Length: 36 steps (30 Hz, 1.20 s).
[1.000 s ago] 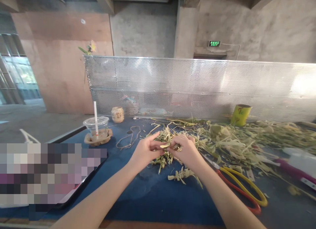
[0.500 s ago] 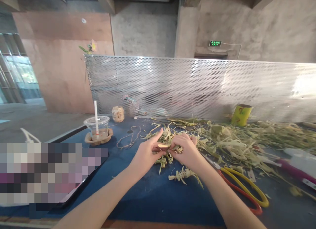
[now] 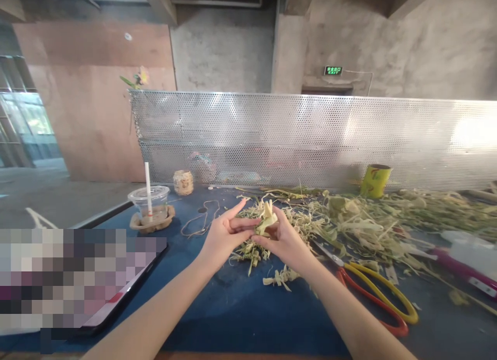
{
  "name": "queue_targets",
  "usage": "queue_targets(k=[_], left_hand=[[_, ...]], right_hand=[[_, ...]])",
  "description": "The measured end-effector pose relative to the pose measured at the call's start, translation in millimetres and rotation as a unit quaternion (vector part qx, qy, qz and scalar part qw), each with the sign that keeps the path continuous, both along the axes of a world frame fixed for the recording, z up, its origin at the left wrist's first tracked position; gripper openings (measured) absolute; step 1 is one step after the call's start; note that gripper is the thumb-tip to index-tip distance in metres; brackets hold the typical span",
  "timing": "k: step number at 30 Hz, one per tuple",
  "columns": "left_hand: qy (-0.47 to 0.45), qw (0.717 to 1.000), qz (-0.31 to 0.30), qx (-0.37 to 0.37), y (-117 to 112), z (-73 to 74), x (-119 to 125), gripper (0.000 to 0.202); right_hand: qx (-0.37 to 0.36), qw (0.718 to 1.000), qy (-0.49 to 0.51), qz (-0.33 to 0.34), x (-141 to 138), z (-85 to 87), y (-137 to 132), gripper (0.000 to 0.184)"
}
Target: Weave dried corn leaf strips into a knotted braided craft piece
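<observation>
Found a blue table (image 3: 248, 318), bounded at left by a dark edge, with its front left taken up by a dark-rimmed flat device (image 3: 149, 264), partly pixelated. Saw near the left edge a lidded plastic cup (image 3: 157, 195) with a white straw (image 3: 147, 176) in a pulp carrier (image 3: 153, 224); then, toward the back edge, a woven-looking jar (image 3: 183, 183) before a perforated metal panel (image 3: 272, 137), and a looped cord (image 3: 208, 215). Noted open room between the forearms (image 3: 163, 303), down to the front edge.

Saw the left hand (image 3: 227, 235) pinching the lower end of a folded leaf strip (image 3: 266, 222), with the upper finger raised clear, above a pile of shreds (image 3: 250, 254). Noted a plaited piece (image 3: 281, 278) nearer the front edge. Saw the right hand (image 3: 285, 238) curled around the strip's right side; could not tell if pressed tight. Found scissors (image 3: 344, 269) crowding the right forearm, dried stalks (image 3: 361, 220) heaped toward the back right, a yellow-green can (image 3: 375, 181) at the back edge and a purple tool (image 3: 454, 267) farthest right.
</observation>
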State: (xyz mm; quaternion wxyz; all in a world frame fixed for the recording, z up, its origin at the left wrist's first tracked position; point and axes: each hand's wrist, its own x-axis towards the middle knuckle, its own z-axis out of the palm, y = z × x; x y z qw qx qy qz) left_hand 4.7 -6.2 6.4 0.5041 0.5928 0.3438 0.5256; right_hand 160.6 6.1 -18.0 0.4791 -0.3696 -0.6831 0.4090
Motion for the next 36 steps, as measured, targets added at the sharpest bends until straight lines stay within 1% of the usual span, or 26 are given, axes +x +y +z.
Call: queue_targets(k=[2,5,7,10,12,13,16,19,23,26,28,30,32,33,36], left_hand=[[0.000,1.000,-0.013,0.004,1,-1.2,1,0.083],[-0.005,0.999,-0.018,0.028,-1,-2.4,3,0.103],[0.008,0.998,0.012,0.063,-3,-2.9,4,0.112],[0.052,0.987,0.079,0.127,-7,-3.5,5,0.116],[0.073,0.982,0.095,0.149,-9,-4.0,5,0.114],[0.079,0.981,0.090,0.152,-10,-4.2,5,0.113],[0.088,0.983,0.061,0.147,-10,-4.6,6,0.111],[0.096,0.987,0.033,0.121,-9,-5.1,6,0.112],[0.115,0.990,-0.028,0.080,-6,-6.7,1,0.113],[0.129,0.989,-0.068,0.038,-3,-7.8,-3,0.118],[0.133,0.988,-0.078,0.012,-3,-8.2,-5,0.121],[0.134,0.987,-0.088,-0.011,-2,-8.4,-7,0.122],[0.134,0.987,-0.089,-0.017,-2,-8.3,-7,0.122],[0.127,0.989,-0.078,-0.011,-2,-7.9,-6,0.121],[0.080,0.996,-0.011,0.031,-2,-4.9,-5,0.112]], right_hand=[[0.006,0.999,0.024,0.025,-1,2.1,-1,0.072],[-0.004,0.997,0.037,0.065,-1,4.9,-1,0.051],[0.001,0.997,0.052,0.062,-1,6.2,-1,0.044],[0.014,0.998,0.062,0.030,-2,7.6,-2,0.038],[0.007,0.998,0.055,0.037,-4,7.8,-2,0.032],[0.004,0.998,0.053,0.047,-4,7.6,-2,0.030],[0.007,0.997,0.061,0.049,-4,6.8,-1,0.027],[0.004,0.996,0.094,0.010,-1,7.8,1,0.023],[-0.021,0.979,0.199,-0.027,8,12.3,5,0.022],[-0.017,0.963,0.264,-0.048,15,15.9,7,0.024],[-0.022,0.959,0.277,-0.048,16,17.4,8,0.025],[-0.042,0.965,0.256,-0.023,15,17.7,6,0.025],[-0.058,0.972,0.227,0.003,11,17.1,4,0.026],[-0.064,0.975,0.215,0.014,9,16.7,2,0.026],[-0.075,0.976,0.197,0.054,5,15.2,-2,0.028]])
